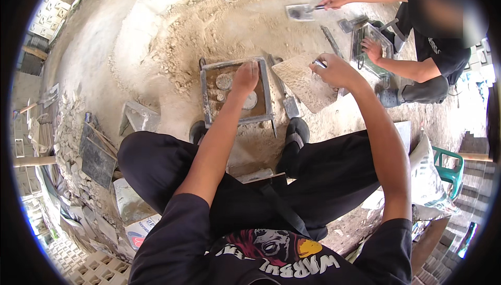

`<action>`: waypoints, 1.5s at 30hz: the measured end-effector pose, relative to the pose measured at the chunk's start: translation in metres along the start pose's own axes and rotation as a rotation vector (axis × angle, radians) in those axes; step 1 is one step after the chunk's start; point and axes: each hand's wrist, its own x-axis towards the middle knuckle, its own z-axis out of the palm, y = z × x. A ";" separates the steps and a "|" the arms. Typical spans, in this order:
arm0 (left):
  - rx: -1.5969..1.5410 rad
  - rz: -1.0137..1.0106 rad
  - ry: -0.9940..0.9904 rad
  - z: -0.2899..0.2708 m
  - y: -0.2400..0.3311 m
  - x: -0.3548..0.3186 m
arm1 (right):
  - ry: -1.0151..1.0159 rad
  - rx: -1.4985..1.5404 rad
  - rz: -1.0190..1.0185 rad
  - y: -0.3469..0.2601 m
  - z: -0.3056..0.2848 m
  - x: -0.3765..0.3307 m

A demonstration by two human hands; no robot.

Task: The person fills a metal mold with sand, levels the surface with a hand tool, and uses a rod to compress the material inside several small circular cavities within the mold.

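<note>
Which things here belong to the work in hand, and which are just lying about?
In the work:
square frame, under the left hand
round pieces inside it
flat trowel, held in the right hand

Seemingly just lying about:
green plastic chair
white sack
dark board

The left arm (213,152) runs from the lower left up toward the upper centre of the frame, nearly straight; its left hand (247,78) is bunched, back uppermost, fingertips hidden. The right arm (386,146) rises from the lower right, bent at the elbow, forearm slanting up and leftward to the right hand (335,71), right of centre, whose fingers are curled in a grip. Both legs are bent, the knees spread wide across mid-frame.
</note>
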 end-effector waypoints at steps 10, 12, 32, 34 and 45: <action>0.138 -0.071 0.283 -0.058 -0.083 0.003 | 0.015 -0.107 0.066 -0.012 0.009 0.025; 0.274 0.021 0.279 -0.063 -0.105 0.005 | 0.034 -0.022 -0.016 -0.027 0.013 0.032; 0.261 -0.102 0.107 -0.085 -0.111 0.023 | -0.209 -0.148 -0.184 -0.085 0.161 0.350; 0.233 -0.099 0.117 -0.087 -0.111 0.026 | -0.201 -0.164 -0.203 -0.076 0.177 0.367; 0.168 -0.114 0.131 -0.087 -0.116 0.026 | -0.120 -0.168 -0.207 -0.107 0.190 0.436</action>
